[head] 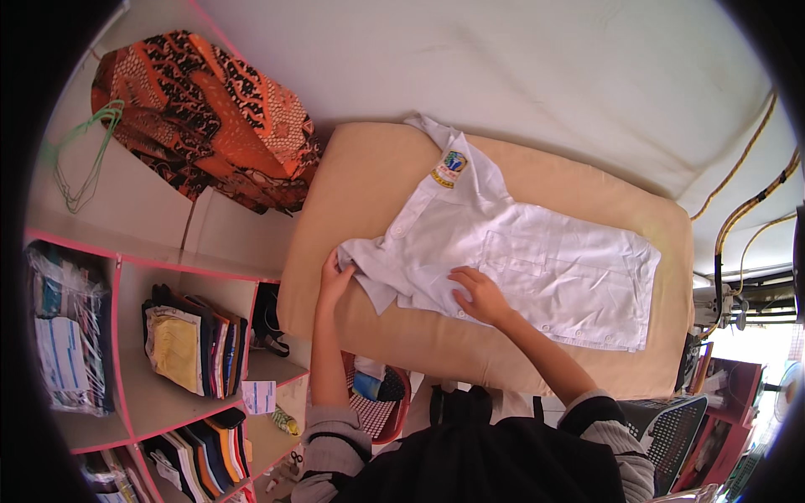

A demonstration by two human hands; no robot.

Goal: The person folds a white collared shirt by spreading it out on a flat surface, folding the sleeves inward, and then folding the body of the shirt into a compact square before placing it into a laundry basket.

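A white button-up shirt (566, 270) lies half spread on a padded beige ironing table (377, 157). It has a chest pocket (512, 251) and an embroidered patch (449, 168) that bears writing, near the shoulder. The buttoned edge faces me, and one sleeve reaches past the table's far edge. My left hand (335, 276) pinches the shirt's collar or sleeve end at the left, with the thumb on top. On the front of the shirt, below the pocket, rests my right hand (481, 295), its fingers spread and gripping nothing that I can see.
Left stands a shelf (182, 415) with pink edges and stacks of folded clothes (195, 342). Above it hang a batik garment (214, 119) and green wire hangers (85, 151). A red basket (396, 415) and a dark perforated basket (676, 434) stand below. Cables (755, 195) run at right.
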